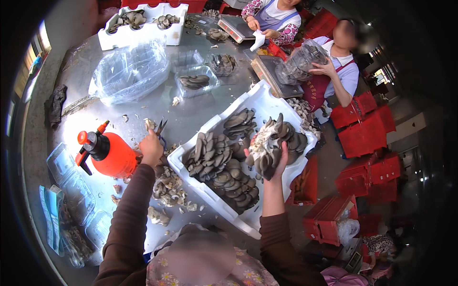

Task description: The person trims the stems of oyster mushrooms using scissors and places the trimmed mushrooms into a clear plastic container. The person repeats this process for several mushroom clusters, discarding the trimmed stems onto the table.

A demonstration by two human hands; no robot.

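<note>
My left hand is over the metal table beside the spray bottle, closed on a pair of scissors whose blades point away from me. A pale mushroom stem piece shows at its fingertip; whether it is held, I cannot tell. My right hand grips an oyster mushroom cluster, its pale cut base turned up, over a white foam box. Inside that box lie several grey oyster mushroom clusters. Trimmed stem scraps are heaped between the box and my left arm.
An orange spray bottle stands at left, near clear plastic clamshells. Farther off are bagged trays, a tray of mushrooms and another foam box. Two co-workers work by scales. Red crates stand at right.
</note>
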